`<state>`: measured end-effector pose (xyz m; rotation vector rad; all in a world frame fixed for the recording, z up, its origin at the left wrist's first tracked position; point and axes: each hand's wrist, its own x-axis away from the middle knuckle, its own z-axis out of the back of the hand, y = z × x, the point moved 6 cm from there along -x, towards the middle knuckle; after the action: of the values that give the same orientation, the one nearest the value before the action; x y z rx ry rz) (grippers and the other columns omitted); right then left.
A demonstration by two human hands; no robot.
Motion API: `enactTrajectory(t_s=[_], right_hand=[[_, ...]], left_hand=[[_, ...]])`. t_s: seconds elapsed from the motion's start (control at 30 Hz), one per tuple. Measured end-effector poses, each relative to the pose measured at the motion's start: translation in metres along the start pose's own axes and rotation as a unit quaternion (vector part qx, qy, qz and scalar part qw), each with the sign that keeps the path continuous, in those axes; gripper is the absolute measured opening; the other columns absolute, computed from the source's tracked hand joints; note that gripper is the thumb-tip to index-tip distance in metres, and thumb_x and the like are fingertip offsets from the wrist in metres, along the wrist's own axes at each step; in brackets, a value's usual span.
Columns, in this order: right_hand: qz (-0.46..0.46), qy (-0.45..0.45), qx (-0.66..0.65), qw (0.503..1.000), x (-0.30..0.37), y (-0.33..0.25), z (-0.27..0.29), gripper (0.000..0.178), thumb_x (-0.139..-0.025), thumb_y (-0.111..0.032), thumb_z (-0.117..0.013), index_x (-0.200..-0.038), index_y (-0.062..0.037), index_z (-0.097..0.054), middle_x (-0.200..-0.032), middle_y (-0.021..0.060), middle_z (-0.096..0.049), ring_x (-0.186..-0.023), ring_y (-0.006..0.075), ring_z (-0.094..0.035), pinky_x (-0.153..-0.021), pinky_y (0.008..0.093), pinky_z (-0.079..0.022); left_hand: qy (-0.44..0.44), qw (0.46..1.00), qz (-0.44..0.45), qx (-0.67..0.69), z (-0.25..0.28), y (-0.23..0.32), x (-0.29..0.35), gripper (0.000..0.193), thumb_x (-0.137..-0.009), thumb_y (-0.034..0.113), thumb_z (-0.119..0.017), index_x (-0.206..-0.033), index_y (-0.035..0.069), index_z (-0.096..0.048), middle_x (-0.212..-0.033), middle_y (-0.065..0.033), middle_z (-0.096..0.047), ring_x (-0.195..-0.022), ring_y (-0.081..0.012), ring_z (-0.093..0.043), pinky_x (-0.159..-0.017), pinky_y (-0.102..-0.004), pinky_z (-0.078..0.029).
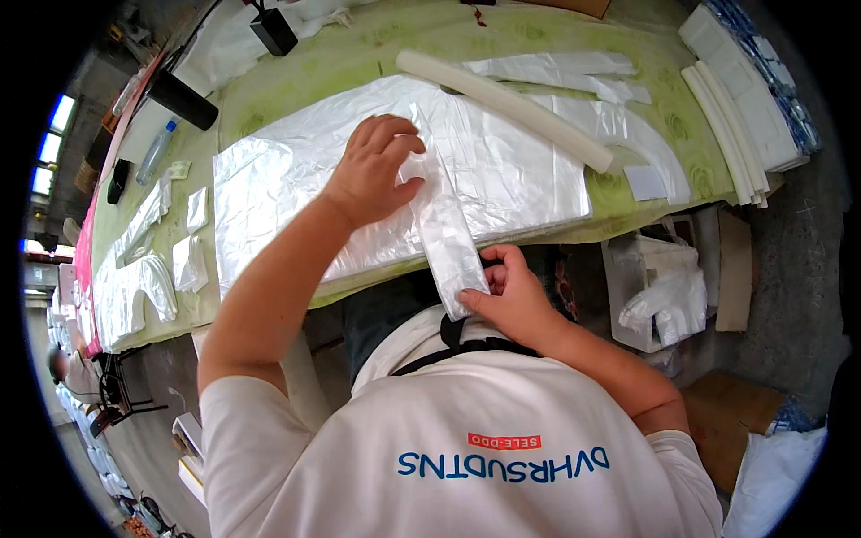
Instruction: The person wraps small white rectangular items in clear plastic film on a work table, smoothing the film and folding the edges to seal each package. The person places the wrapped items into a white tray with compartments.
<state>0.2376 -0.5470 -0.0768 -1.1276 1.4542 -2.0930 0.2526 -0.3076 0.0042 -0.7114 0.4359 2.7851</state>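
Observation:
A folded strip of clear plastic film (451, 255) runs from the stack of clear plastic sheets (296, 188) out over the table's near edge. My right hand (513, 291) pinches its near end, thumb on top, close to my waist. Above the strip's far part is my left hand (377, 169), its fingers curled and apart with nothing seen between them. Whether its fingertips touch the film I cannot tell. Across the sheets' far right side lies a long cream-coloured tube (502, 108).
The table has a green patterned cover (359, 58). Left stand a black cylinder (182, 100) and a plastic bottle (157, 152); a black block (272, 31) is at the back. Cut film pieces (148, 287) lie left. Below the right edge is a box of film scraps (659, 296).

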Motion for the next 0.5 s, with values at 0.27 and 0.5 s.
enactTrajectory(t_s=[0.27,0.5], right_hand=[[-0.024,-0.042,-0.072,0.996,-0.007,0.021,-0.009,0.051,-0.091,-0.007,-0.070,-0.133,0.0030,-0.043,-0.109,0.0120,-0.068,-0.097,0.0159,-0.065,-0.085,0.0304,-0.053],[0.028,-0.032,-0.121,0.992,-0.012,0.015,-0.018,0.049,-0.090,-0.019,-0.071,-0.129,0.0038,-0.053,-0.108,0.0153,-0.070,-0.098,0.0202,-0.067,-0.086,0.0335,-0.053]], left_hand=[[-0.102,0.984,0.140,-0.042,-0.011,0.008,0.054,0.036,-0.091,0.022,-0.067,-0.124,0.010,-0.062,-0.139,-0.0114,-0.054,-0.137,-0.0337,-0.044,-0.114,-0.0534,-0.032],[-0.106,0.984,0.126,-0.064,-0.017,0.019,0.044,0.041,-0.091,0.023,-0.066,-0.130,0.012,-0.060,-0.142,-0.0074,-0.054,-0.142,-0.0317,-0.040,-0.116,-0.0601,-0.026]])
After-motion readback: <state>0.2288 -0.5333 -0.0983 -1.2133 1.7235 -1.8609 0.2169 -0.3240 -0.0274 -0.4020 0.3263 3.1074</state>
